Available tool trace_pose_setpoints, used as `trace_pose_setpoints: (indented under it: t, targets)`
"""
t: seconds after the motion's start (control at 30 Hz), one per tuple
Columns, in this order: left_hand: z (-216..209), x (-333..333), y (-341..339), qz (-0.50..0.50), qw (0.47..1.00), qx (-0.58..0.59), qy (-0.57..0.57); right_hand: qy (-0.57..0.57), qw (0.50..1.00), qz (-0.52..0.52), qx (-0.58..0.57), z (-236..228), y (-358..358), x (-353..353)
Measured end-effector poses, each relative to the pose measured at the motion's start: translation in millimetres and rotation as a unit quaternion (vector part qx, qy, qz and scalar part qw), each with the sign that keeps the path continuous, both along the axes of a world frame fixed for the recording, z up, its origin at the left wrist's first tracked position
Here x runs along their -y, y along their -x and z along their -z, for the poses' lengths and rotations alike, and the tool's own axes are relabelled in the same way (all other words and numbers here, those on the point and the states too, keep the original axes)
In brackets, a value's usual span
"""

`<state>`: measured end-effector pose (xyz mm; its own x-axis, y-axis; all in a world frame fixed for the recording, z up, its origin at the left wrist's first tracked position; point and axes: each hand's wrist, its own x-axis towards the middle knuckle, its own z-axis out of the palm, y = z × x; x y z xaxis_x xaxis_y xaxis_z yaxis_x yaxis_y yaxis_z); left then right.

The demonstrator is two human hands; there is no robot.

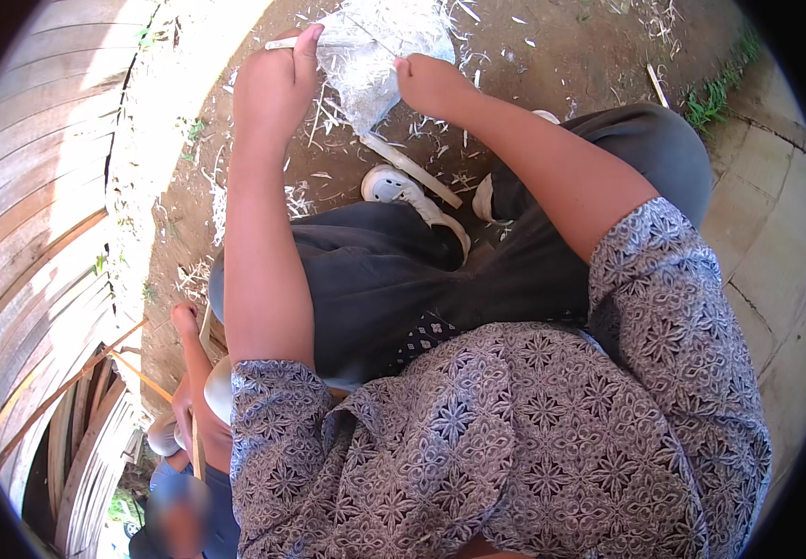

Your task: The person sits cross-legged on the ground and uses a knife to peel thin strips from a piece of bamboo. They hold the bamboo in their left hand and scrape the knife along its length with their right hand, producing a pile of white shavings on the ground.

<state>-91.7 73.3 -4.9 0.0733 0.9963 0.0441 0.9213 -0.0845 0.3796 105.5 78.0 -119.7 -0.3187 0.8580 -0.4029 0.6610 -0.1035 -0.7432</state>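
My left hand (pixel 272 86) is closed around a pale, flat stick (pixel 282 44), its thumb up; one end pokes out left of the fist. Opposite it, my right hand (pixel 429 84) pinches a thin, light sliver (pixel 372 34) that slants up and left from the fingertips. Both arms reach out beyond my knees. Beneath the hands a crumpled, whitish plastic sheet (pixel 370 86) lies on the soil, strewn with fine shavings. Whether stick and sliver touch cannot be made out. A longer pale strip of wood or bamboo (pixel 410 169) lies between the sheet and my shoes.
Pale shavings (pixel 328 126) litter the brown ground around my white shoe (pixel 392 185). At lower left another person's hand (pixel 184 317) is beside a thin strip. A slatted wooden wall (pixel 30 205) curves along the left; paving slabs (pixel 752 200) lie to the right.
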Motion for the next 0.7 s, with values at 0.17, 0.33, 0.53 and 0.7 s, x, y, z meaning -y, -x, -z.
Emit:
trace_pose_setpoints:
  t: [0.17,0.33,0.53,0.7]
  targets:
    - [2,3,-1,0.029,0.999,-0.017,-0.013,0.005,0.999,-0.044,-0.011,-32,4,7]
    - [-6,1,-2,0.01,1.0,0.005,0.009,-0.092,0.988,0.044,-0.113,-44,21,11]
    - [-6,-3,5,-0.005,0.998,0.003,0.066,0.048,0.998,-0.025,0.023,-29,-6,-6]
    - [-11,-2,-5,0.018,0.997,0.04,0.063,-0.073,0.996,-0.026,-0.048,-21,2,8]
